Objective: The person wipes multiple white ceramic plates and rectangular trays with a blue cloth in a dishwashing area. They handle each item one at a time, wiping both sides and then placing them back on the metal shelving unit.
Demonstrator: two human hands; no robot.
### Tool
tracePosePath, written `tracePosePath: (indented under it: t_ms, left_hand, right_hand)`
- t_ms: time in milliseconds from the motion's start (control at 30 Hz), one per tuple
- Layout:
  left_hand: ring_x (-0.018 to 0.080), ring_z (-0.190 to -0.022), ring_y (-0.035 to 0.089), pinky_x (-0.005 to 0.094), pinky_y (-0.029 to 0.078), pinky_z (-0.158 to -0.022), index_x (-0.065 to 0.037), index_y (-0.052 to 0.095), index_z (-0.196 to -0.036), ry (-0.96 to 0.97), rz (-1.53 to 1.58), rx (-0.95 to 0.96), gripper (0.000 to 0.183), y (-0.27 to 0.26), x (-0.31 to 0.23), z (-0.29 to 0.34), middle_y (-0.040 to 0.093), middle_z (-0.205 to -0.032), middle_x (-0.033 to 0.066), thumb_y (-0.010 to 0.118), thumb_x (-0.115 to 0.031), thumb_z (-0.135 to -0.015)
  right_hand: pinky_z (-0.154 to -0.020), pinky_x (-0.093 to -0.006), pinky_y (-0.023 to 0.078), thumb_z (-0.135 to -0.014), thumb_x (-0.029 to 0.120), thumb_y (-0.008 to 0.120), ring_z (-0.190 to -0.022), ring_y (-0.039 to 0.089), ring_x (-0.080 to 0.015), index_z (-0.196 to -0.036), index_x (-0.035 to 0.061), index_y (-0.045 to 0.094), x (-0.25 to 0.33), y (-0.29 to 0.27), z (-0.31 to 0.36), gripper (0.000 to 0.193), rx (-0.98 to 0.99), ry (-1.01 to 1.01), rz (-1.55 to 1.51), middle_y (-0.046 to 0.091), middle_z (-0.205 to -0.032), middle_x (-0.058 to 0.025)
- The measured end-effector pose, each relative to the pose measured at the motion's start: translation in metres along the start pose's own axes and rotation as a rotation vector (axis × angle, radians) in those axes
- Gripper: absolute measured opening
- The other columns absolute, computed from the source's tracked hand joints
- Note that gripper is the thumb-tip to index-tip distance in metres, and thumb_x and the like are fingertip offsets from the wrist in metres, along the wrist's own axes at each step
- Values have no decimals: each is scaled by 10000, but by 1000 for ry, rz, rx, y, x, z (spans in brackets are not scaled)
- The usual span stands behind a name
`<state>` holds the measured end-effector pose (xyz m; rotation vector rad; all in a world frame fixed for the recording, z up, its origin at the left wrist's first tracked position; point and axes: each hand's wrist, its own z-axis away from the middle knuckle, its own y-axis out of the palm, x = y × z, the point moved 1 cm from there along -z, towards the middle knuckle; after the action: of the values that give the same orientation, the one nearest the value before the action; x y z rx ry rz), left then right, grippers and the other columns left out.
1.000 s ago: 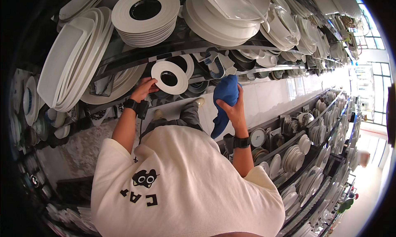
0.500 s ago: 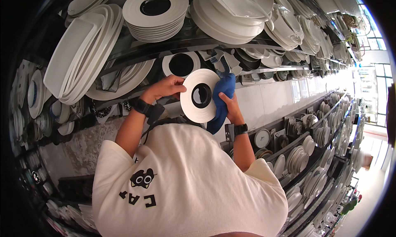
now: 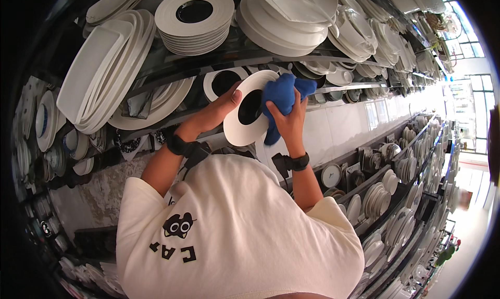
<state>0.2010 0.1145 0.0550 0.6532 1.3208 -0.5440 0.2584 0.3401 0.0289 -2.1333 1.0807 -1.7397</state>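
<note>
A round white plate (image 3: 238, 126) with a wide rim and a black centre is held tilted in front of my chest. My left hand (image 3: 220, 111) grips its left edge, thumb on the rim. In my right hand (image 3: 289, 119) is a bunched blue cloth (image 3: 281, 95), pressed against the right side of the plate and hiding part of that rim. Just behind, on the lower shelf, lies another black-centred white plate (image 3: 212, 82), partly covered by my left hand. A stack of matching plates (image 3: 194, 33) stands on the shelf above.
Long oval white dishes (image 3: 96, 70) lean at the left, and large white plates (image 3: 284, 28) are piled right of the stack. The dark shelf edge (image 3: 208, 64) runs across beyond my hands. More racks of dishes (image 3: 377, 197) line the right side, past a pale floor (image 3: 333, 122).
The plate has tilted and risen slightly. My right hand has moved the cloth up, now bunched over the plate's upper right rim. My left hand has turned along the plate's edge.
</note>
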Motion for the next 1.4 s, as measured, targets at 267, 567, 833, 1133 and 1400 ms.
tracePosePath:
  t_ms: [267,567,833,1133,1400]
  left_hand:
    - [210,-1400,297,344,217,-1156,-17,238,-1512,132,98,-81,677,-1,-17,-4,325,-1519,125,270,-507,-1045]
    - [201,-1352,365,335,266,-1129,-15,303,-1487,256,43,-120,642,-16,-25,28,413,-1459,124,289,-484,-1050]
    - [202,-1344,364,329,266,-1117,-21,291,-1476,188,-13,-135,651,-8,-23,46,421,-1432,124,279,-509,-1045]
    - [177,-1292,440,326,336,-1094,4,367,-1454,93,128,52,709,-7,-15,41,471,-1417,107,281,-555,-1027]
    - [163,-1281,435,305,337,-1076,-19,343,-1464,128,276,167,674,5,6,36,492,-1377,97,338,-531,-1026]
  right_hand:
    - [-754,-432,479,-784,260,759,-840,605,-392,-1048,9,636,71,20,-15,385,309,-63,-164,608,-932,-230]
    - [-723,-442,513,-658,243,801,-870,605,-368,-1038,97,670,83,14,5,428,378,-246,307,554,-931,-184]
    - [-778,-435,503,-589,88,795,-929,584,-378,-1164,138,592,92,23,0,612,75,-366,254,560,-1010,-172]
    - [-799,-415,519,-573,109,850,-967,638,-366,-1293,58,465,100,-4,49,817,337,-334,53,625,-1110,-178]
    - [-914,-452,474,-529,123,893,-1039,584,-434,-1340,93,480,94,-17,11,911,15,-552,242,587,-1165,-207]
